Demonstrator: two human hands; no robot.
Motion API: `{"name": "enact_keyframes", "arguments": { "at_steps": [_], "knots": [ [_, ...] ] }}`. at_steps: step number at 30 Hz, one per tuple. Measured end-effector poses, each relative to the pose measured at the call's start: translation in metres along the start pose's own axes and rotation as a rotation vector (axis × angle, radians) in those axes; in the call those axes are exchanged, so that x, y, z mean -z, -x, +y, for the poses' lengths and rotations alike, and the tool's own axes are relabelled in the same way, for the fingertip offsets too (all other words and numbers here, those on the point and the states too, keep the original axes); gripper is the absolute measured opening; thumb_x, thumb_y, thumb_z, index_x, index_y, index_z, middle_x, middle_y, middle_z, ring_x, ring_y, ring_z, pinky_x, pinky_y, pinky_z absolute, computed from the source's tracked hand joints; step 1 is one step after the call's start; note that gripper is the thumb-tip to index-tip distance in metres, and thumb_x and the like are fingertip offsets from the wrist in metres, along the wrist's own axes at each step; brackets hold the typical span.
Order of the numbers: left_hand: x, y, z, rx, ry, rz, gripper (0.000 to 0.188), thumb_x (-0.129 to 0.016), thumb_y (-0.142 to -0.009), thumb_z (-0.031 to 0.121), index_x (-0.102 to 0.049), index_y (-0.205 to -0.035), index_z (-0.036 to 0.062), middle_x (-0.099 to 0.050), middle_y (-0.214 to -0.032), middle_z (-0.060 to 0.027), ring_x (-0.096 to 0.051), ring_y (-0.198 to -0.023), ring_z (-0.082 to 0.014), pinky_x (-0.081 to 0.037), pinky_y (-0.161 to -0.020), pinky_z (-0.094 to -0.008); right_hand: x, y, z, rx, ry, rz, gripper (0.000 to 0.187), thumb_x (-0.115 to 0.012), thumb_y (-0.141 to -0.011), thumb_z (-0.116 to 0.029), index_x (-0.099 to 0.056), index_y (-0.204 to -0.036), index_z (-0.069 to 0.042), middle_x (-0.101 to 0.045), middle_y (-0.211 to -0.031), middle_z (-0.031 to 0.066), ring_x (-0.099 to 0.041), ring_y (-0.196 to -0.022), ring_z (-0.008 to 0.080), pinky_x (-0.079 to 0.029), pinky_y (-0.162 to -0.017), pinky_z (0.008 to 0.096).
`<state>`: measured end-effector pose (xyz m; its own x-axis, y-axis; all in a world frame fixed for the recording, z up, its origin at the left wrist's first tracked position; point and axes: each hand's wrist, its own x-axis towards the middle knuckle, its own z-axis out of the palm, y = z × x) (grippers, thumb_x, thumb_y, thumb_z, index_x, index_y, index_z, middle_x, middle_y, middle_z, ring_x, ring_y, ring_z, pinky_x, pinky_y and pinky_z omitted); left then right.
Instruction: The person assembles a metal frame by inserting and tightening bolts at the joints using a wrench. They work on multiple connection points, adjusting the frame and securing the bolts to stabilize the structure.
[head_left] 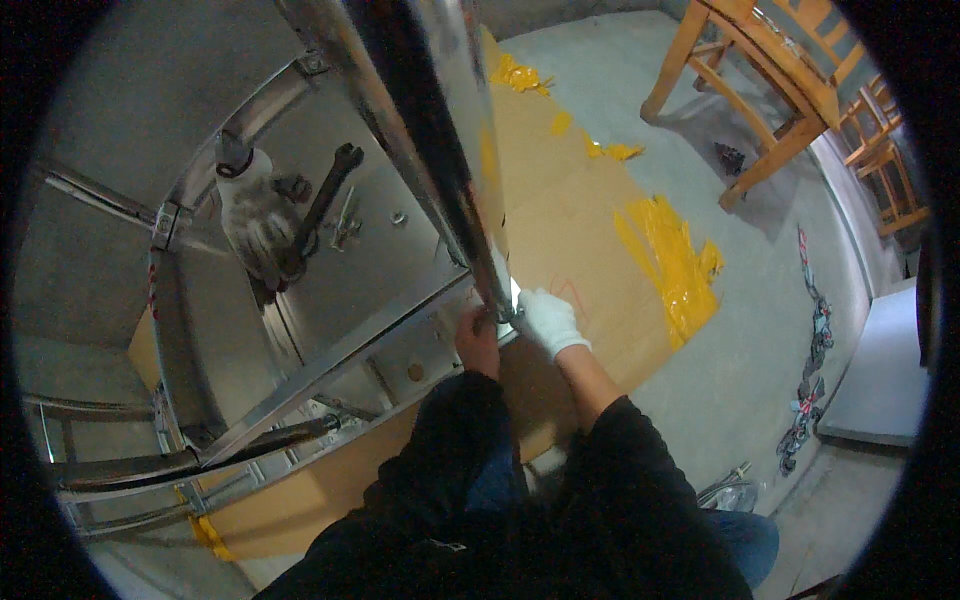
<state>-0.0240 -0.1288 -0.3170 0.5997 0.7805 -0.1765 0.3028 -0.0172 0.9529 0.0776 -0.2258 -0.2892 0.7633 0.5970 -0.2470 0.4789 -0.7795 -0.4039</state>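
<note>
A shiny metal post (490,270) rises in front of me from the corner of a metal frame. At its foot is my bare left hand (478,343), fingers curled in against the joint from the left. My right hand (550,322) wears a white knit glove and closes in on the same joint from the right. A small bolt end (517,314) shows between post and glove. What the fingertips of either hand grip is hidden. On the frame's metal panel (370,225) lie a grey work glove (255,220), a dark open-ended wrench (330,195), loose bolts (345,225) and a nut (399,218).
Cardboard (570,200) with torn yellow tape (670,265) lies under the frame on the concrete floor. A metal rail (340,360) runs left from the joint. Wooden stools (760,80) stand far right. A tangled cord-like strip (815,350) and a pale panel (880,370) are at right.
</note>
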Motion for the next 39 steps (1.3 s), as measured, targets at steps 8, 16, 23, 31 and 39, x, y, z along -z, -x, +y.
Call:
{"name": "enact_keyframes", "arguments": {
  "at_steps": [8, 16, 23, 31, 39],
  "knots": [
    [-0.003, -0.005, -0.009, 0.135, 0.172, -0.004, 0.02, -0.059, -0.081, 0.009, -0.062, -0.099, -0.0011, -0.063, -0.096, -0.0117, -0.06, -0.09, -0.0206, -0.046, -0.081, -0.0311, -0.004, -0.005, 0.005, 0.07, 0.045, -0.002, 0.02, -0.054, -0.078, -0.021, -0.061, -0.088, -0.005, -0.062, -0.089, 0.0188, -0.061, -0.085, 0.0351, -0.049, -0.071, 0.0443],
    [-0.005, -0.005, -0.018, 0.206, 0.165, -0.008, 0.019, -0.059, -0.079, 0.006, -0.062, -0.096, -0.001, -0.063, -0.094, -0.0111, -0.06, -0.088, -0.019, -0.046, -0.078, -0.0304, 0.0, -0.003, 0.004, 0.117, 0.092, -0.041, 0.017, -0.052, -0.079, -0.012, -0.063, -0.09, -0.005, -0.063, -0.093, 0.0188, -0.063, -0.085, 0.0342, -0.051, -0.071, 0.0452],
    [-0.002, -0.006, -0.02, 0.134, 0.055, -0.001, 0.02, -0.061, -0.075, 0.009, -0.062, -0.093, -0.0011, -0.064, -0.082, -0.0107, -0.061, -0.076, -0.0199, -0.048, -0.07, -0.0319, -0.012, -0.008, 0.008, 0.122, 0.087, -0.006, 0.018, -0.054, -0.078, -0.018, -0.06, -0.093, -0.009, -0.062, -0.088, 0.0177, -0.061, -0.084, 0.035, -0.048, -0.071, 0.0452],
    [-0.003, -0.008, -0.032, 0.023, -0.044, -0.022, 0.021, -0.055, -0.079, 0.006, -0.058, -0.099, -0.0009, -0.06, -0.077, -0.0069, -0.054, -0.065, -0.0151, -0.045, -0.06, -0.0299, -0.003, -0.009, -0.001, -0.003, 0.07, -0.131, 0.018, -0.051, -0.079, -0.013, -0.06, -0.093, -0.005, -0.062, -0.093, 0.0182, -0.063, -0.087, 0.0351, -0.05, -0.07, 0.0444],
    [-0.01, -0.005, -0.038, 0.156, 0.145, -0.053, 0.019, -0.056, -0.081, 0.007, -0.063, -0.098, 0.0007, -0.059, -0.074, -0.0034, -0.052, -0.063, -0.013, -0.043, -0.057, -0.0286, -0.005, -0.008, 0.003, 0.065, 0.087, -0.068, 0.016, -0.052, -0.078, -0.012, -0.062, -0.09, -0.007, -0.063, -0.091, 0.0183, -0.063, -0.085, 0.0355, -0.05, -0.071, 0.0457]
  ]
}}
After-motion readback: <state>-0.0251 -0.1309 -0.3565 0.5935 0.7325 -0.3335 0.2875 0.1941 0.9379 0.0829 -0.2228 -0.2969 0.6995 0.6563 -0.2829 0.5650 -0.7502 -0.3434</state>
